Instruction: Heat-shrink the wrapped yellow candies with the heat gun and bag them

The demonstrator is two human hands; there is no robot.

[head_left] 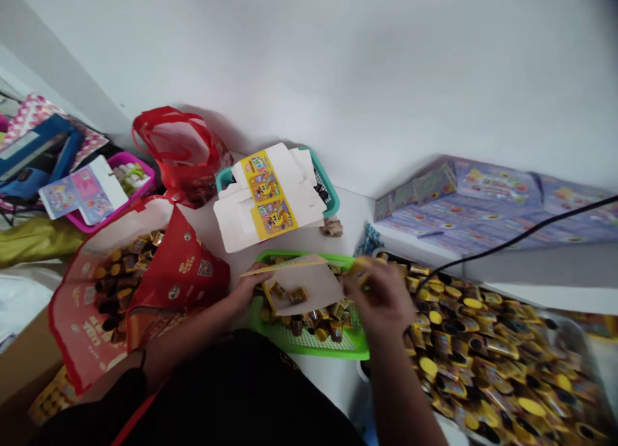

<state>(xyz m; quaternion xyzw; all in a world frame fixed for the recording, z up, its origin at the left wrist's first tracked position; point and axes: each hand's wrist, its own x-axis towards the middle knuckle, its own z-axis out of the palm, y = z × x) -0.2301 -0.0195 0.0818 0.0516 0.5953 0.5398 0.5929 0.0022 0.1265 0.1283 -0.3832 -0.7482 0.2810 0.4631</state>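
The right hand pinches one gold packet, and the left hand grips the edge of a white card carrying two more packets (both lying flat) over one green tray of packets; a much larger heap spreads just to the right.

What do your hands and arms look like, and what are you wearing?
The left hand and right hand wear no gloves. The left forearm and right forearm are bare too. Below them is a black top with a red strip. The right hand looks blurry, so small details are hard to see.
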